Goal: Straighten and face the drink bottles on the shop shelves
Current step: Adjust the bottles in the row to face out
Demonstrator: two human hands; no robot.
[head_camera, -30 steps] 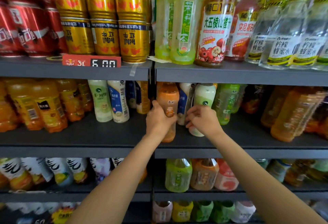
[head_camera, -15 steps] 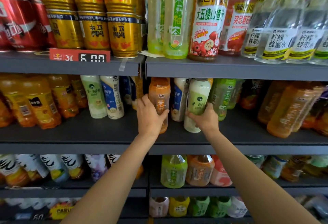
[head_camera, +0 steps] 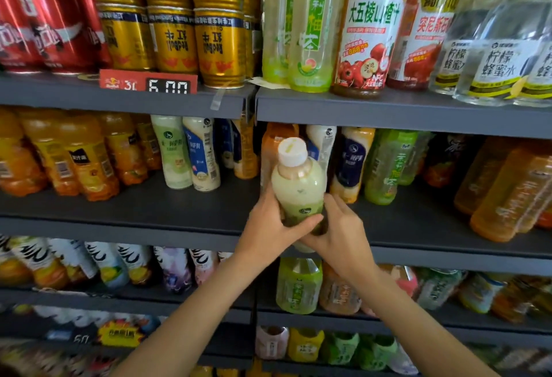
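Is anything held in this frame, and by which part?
Yes: both the left hand and right hand grip the pale green white-capped bottle around its lower body.

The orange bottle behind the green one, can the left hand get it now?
Probably not yet. The left hand and right hand both hold the green bottle, which blocks the orange bottle.

Even, bright light from my side of the shelving; backs of the shelves (head_camera: 125, 206) fall into shadow. Mild glare on the gold cans (head_camera: 219, 45). I note wide-angle bowing at the frame edges, and soft motion blur throughout, worst at the lower corners.
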